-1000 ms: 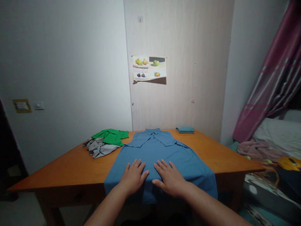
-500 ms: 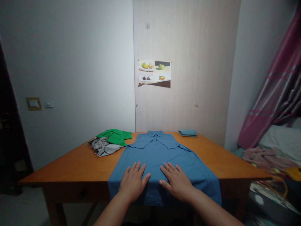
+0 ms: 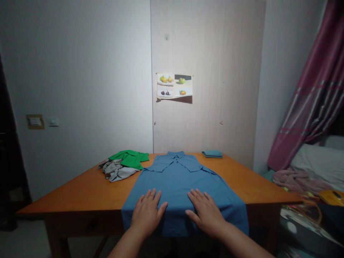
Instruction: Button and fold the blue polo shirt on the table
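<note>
A blue collared shirt [image 3: 174, 184] lies face up on the wooden table [image 3: 88, 193], its collar toward the wall and both sleeves folded in across the chest. The lower part hangs over the table's front edge. My left hand [image 3: 147, 211] rests flat on the shirt's lower left, fingers stretched forward. On the lower right, my right hand [image 3: 205, 211] lies palm down with its fingers out. Neither hand grips the cloth. Some creases run along the shirt's right side.
At the back left lies a loose pile of clothes, with a green garment [image 3: 130, 158] over striped and grey ones. A folded blue-green cloth [image 3: 212, 153] sits at the back right. Right of the table are a pink curtain [image 3: 301, 107] and a bundled pink cloth [image 3: 298, 182].
My hands have moved slightly apart, the left one leftward and the right one rightward, over the shirt. The camera view has shifted a little. The shirt keeps its layout.
</note>
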`<state>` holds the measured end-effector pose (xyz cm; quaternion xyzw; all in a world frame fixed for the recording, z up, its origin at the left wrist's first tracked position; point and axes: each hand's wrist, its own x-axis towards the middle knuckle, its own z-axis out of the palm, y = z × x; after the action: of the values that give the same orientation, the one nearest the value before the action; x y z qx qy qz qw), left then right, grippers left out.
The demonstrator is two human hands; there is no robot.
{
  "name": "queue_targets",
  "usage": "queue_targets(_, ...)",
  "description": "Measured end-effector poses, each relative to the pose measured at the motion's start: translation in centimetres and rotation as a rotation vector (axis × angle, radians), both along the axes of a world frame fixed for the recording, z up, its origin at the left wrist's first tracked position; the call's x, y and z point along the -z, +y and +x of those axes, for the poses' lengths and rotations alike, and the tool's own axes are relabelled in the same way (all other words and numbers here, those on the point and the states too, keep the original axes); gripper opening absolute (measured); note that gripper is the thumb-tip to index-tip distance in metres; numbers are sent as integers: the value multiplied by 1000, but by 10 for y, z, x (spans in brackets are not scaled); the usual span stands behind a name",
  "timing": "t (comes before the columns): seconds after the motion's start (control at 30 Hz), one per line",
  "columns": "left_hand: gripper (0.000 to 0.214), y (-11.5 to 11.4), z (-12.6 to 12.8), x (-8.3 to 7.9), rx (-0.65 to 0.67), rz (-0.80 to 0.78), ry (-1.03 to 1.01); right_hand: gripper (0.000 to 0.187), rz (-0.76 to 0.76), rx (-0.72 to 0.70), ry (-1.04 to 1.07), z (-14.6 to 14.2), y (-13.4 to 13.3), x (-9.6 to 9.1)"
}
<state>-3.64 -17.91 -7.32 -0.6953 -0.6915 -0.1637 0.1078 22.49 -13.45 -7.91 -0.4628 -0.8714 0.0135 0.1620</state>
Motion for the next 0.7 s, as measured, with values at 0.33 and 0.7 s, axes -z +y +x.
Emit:
queue_targets(0.33,65,0,-1,-3,-2,-28,23,67,67,19,60,6,-8,6)
queue_targets(0.7,65,2,-2,-4,0,-20,38,64,172,97,110,31,-7,22)
